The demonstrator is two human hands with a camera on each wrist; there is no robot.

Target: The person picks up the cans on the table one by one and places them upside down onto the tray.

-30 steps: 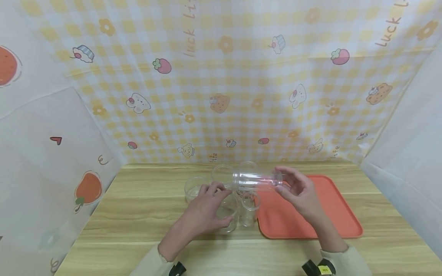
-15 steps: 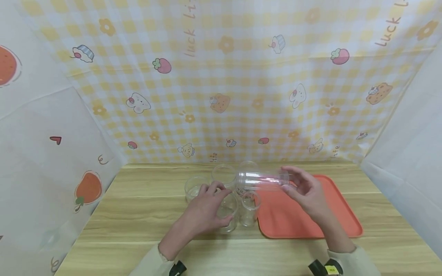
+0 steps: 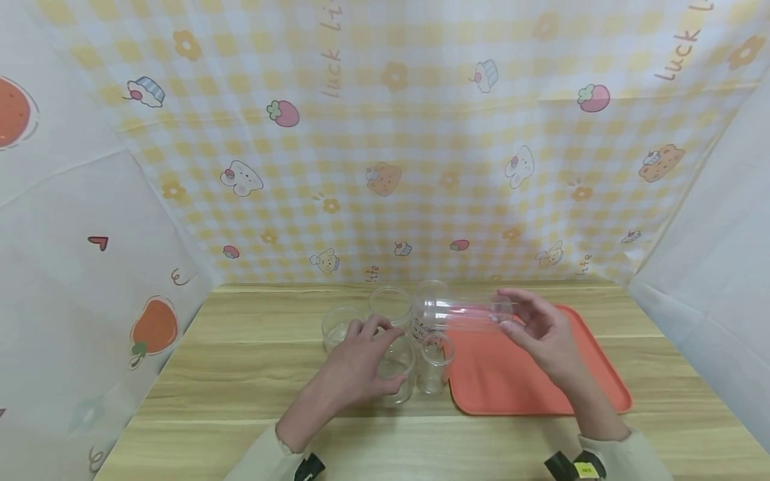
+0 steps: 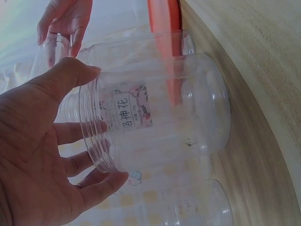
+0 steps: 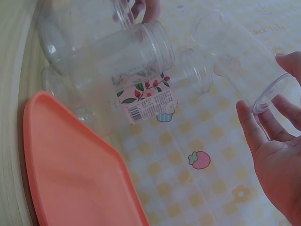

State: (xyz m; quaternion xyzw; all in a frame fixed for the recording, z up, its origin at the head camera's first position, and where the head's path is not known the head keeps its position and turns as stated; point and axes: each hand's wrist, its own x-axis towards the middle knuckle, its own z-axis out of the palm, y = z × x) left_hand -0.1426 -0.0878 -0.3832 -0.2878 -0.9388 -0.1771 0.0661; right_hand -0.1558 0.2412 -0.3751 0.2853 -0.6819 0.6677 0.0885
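My left hand spans the mouth of a wide clear jar standing on the table, thumb and fingers at its ringed rim. My right hand grips one end of a slim clear jar and holds it sideways in the air, its other end pointing left over the standing jars. In the right wrist view, the fingers are round the rim-like end of this slim jar, and I see through it to the backdrop. A narrower clear jar stands just right of the wide one.
More clear jars stand behind: a low wide one, another wide one and one at the back. A pink flowered label shows among them. An orange-red tray lies on the right; a patterned cloth hangs behind.
My right hand has moved to the right, carrying the sideways slim jar with it. My left hand stays at the rim of the wide jar.
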